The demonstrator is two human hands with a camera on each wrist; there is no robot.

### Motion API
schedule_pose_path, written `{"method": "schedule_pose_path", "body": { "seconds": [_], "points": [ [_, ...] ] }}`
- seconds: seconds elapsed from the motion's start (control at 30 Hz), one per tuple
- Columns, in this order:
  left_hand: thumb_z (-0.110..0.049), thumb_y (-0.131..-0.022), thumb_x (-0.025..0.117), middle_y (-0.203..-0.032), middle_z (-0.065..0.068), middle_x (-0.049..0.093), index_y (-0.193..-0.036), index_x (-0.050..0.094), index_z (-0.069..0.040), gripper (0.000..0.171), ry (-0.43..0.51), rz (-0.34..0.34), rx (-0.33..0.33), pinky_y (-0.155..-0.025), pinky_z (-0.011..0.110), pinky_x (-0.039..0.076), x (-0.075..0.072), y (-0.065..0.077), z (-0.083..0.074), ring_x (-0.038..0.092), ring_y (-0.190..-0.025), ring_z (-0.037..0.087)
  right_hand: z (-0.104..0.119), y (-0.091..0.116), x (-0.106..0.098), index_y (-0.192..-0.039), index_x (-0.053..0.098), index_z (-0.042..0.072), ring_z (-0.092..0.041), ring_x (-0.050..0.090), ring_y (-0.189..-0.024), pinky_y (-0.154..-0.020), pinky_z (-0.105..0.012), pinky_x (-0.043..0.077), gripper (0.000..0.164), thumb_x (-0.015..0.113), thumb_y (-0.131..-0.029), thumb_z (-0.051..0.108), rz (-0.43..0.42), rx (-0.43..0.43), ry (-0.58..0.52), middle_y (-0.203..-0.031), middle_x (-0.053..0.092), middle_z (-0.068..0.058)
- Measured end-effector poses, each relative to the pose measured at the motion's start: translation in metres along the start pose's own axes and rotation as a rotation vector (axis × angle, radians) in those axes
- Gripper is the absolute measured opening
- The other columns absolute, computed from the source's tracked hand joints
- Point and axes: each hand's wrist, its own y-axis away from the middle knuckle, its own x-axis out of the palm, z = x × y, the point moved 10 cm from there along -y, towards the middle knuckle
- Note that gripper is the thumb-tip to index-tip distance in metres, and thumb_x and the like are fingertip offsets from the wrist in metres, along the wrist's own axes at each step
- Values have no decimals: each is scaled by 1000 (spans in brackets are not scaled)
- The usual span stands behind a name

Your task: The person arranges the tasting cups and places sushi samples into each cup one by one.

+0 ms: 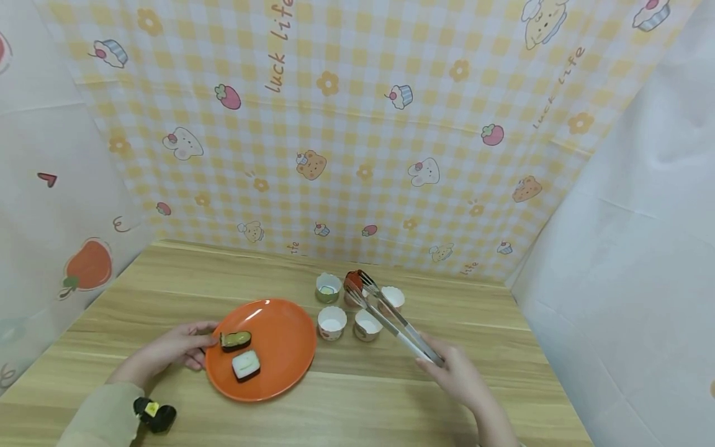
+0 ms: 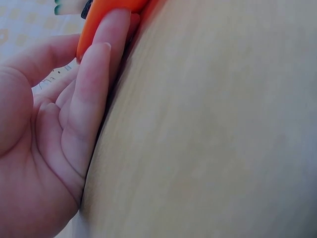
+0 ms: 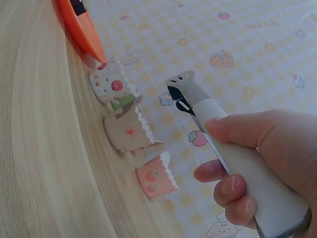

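Observation:
My left hand grips the left rim of an orange plate, thumb at the top edge and fingers under it. On the plate's left side lie a sushi piece with a yellowish-green topping and a white sushi piece with a dark base. In my right hand I hold metal tongs, their fork-like ends pointing away over the paper cups. A dark red round piece sits at the back middle cup, and the tong ends overlap it in the head view.
Several small cups stand together right of the plate, among them a back left cup, a front left cup and a back right cup. A checked cloth hangs behind the wooden table. A black device sits by the left sleeve.

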Motion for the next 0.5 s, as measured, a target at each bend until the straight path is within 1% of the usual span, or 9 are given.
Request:
{"method": "schedule_pose_path", "body": {
  "seconds": [0.13, 0.37, 0.5],
  "points": [
    [-15, -98, 53, -79, 14, 67, -141, 17, 16, 65, -7, -3, 5, -59, 32, 57, 0, 0, -1, 65, -64, 18, -5, 3, -3, -130, 55, -5, -9, 58, -71, -59, -25, 51, 47, 69, -88, 13, -11, 31, 11, -110, 66, -20],
    [-16, -98, 54, -78, 14, 66, -141, 17, 17, 65, -17, -8, 4, -58, 32, 57, 0, 0, -2, 65, -64, 18, -11, 7, -7, -129, 56, -6, -15, 63, -79, -64, -25, 52, 47, 70, -88, 12, -23, 37, 21, -112, 65, -21],
    [-16, -98, 54, -79, 14, 67, -142, 17, 16, 65, -4, -5, 0, -59, 32, 57, 0, 0, -1, 65, -64, 18, -15, 10, -9, -128, 56, -6, -13, 62, -77, -62, -25, 52, 47, 70, -87, 11, -25, 63, 14, -112, 65, -22]
  ]
}}
